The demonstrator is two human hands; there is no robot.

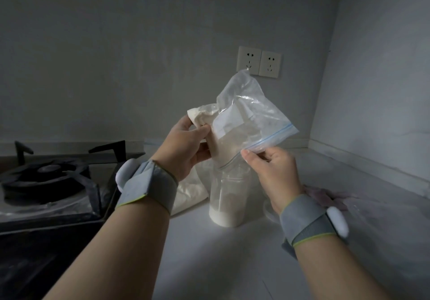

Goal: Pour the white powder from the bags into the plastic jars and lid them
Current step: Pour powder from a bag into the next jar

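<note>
A clear zip bag (242, 118) of white powder is tilted mouth-down over a clear plastic jar (229, 197) standing on the counter. The jar has no lid on it, and a shallow layer of white powder lies at its bottom. My left hand (186, 146) grips the powder-filled bottom corner of the bag, raised up. At the bag's blue zip edge, my right hand (272, 171) pinches the mouth just above the jar's rim. A second bag of white powder (193, 190) lies on the counter behind the jar, partly hidden by my left wrist.
A black gas stove (46, 183) sits at the left, its edge close to my left forearm. Two wall sockets (259, 64) are on the back wall. A pinkish cloth (325, 197) and a clear lid-like rim (270, 209) lie right of the jar. The wall corner closes the right side.
</note>
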